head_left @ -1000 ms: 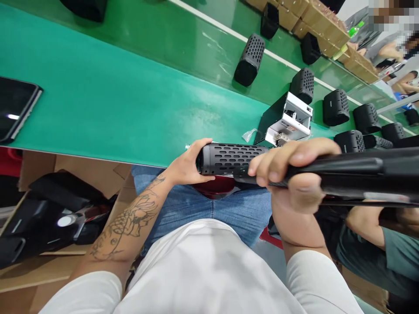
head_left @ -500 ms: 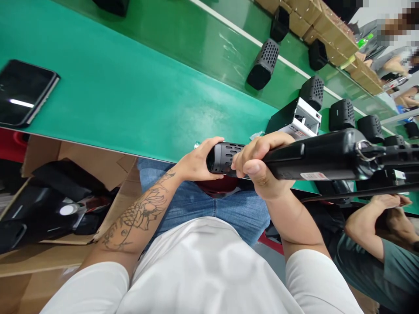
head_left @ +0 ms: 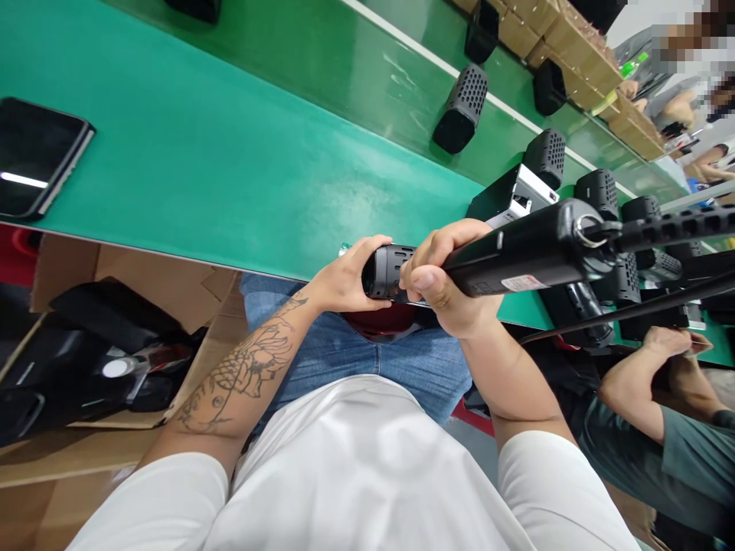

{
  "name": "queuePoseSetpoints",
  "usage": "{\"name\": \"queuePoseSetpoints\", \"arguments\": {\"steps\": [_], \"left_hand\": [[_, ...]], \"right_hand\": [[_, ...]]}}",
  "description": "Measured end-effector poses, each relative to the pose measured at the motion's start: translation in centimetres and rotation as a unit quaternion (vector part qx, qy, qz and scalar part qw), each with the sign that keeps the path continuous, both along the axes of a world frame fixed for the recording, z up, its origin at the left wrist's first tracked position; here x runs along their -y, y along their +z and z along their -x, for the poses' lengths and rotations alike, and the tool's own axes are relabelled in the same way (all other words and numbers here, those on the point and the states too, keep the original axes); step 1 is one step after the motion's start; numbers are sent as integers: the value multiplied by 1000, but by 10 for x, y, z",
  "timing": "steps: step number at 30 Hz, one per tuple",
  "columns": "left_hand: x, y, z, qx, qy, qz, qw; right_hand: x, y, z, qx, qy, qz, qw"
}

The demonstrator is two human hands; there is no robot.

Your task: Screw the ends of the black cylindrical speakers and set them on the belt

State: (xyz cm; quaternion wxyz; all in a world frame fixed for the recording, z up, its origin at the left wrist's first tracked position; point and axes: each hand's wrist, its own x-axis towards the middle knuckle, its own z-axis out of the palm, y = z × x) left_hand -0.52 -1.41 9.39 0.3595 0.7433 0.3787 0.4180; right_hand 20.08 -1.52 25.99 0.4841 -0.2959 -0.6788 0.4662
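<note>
Near the edge of the green bench, my left hand is wrapped round one end of a black slotted housing. My right hand grips a black electric screwdriver at its front part. The tool lies nearly level, its rear end with a metal ring and cable pointing right. Its tip is hidden behind my right fingers, close to the housing's right side, so whether it touches a screw cannot be seen.
A silver-and-black box stands just beyond my right hand. Several perforated black housings sit on the green conveyor. A phone lies on the bench at left. A cardboard box is below. A co-worker's arms are at right.
The screwdriver's rear end has swung slightly left and up in the view, and my right hand has moved a little left with it. My left hand keeps its hold on the housing.
</note>
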Motion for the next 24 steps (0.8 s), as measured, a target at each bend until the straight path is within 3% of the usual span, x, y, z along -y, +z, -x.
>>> {"name": "queuePoseSetpoints", "arguments": {"steps": [4, 12, 16, 19, 21, 24], "left_hand": [[1, 1, -1, -12, 10, 3, 1000], [-5, -6, -2, -4, 18, -15, 1000], [2, -10, 0, -31, 51, -46, 997], [33, -16, -15, -53, 143, -101, 983], [65, -20, -35, -74, 233, -123, 962], [114, -21, -57, -123, 321, -126, 930]], "right_hand": [[2, 2, 2, -34, 46, -19, 998], [-4, -9, 2, -36, 46, 18, 998], [-3, -5, -3, -29, 54, 29, 998], [-1, 12, -24, -93, 66, 1, 994], [-6, 26, -52, -144, 32, -44, 988], [-32, 39, -105, -149, -159, -116, 969]]}}
